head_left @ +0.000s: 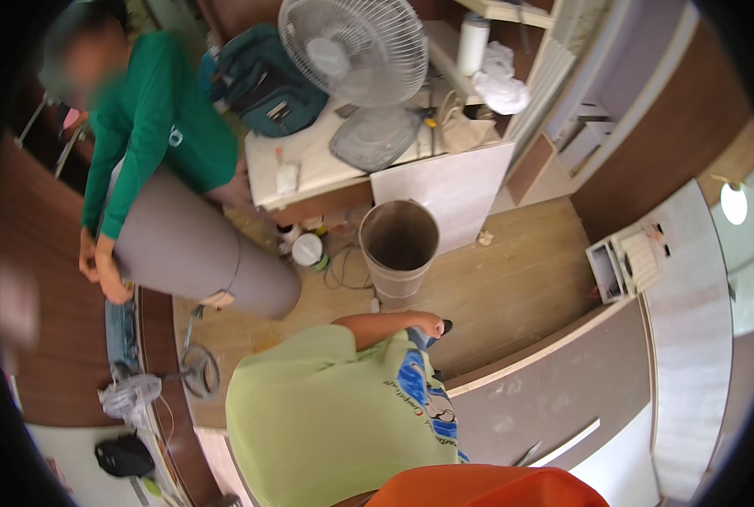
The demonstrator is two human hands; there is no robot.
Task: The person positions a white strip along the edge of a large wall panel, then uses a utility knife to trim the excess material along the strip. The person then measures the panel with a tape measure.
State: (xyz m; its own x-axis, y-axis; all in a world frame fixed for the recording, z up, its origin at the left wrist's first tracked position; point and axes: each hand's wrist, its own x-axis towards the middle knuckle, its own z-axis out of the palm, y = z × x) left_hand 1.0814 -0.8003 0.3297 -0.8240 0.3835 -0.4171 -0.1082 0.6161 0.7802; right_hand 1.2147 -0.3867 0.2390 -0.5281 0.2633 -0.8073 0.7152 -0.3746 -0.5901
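Neither of my hands can be made out. Bright orange material (487, 487) fills part of the lower edge; I cannot tell what it belongs to. Just beyond it, seen from above, stands a person in a yellow-green shirt (309, 414) with a blue print on the front. That person's bent arm ends in a closed hand (428, 324) beside a small dark object (447, 326). Farther off at the upper left, another person in a green top (161, 110) has both hands at the upper end of a big grey roll (199, 237), which leans across the floor.
An open-topped tall bin (400, 279) stands on the wooden floor (512, 262). Behind it, a table (267, 173) holds a fan (356, 51) and a dark green bag (271, 80). A white panel (453, 190) leans there. A grey-brown panel (546, 389) lies at the right.
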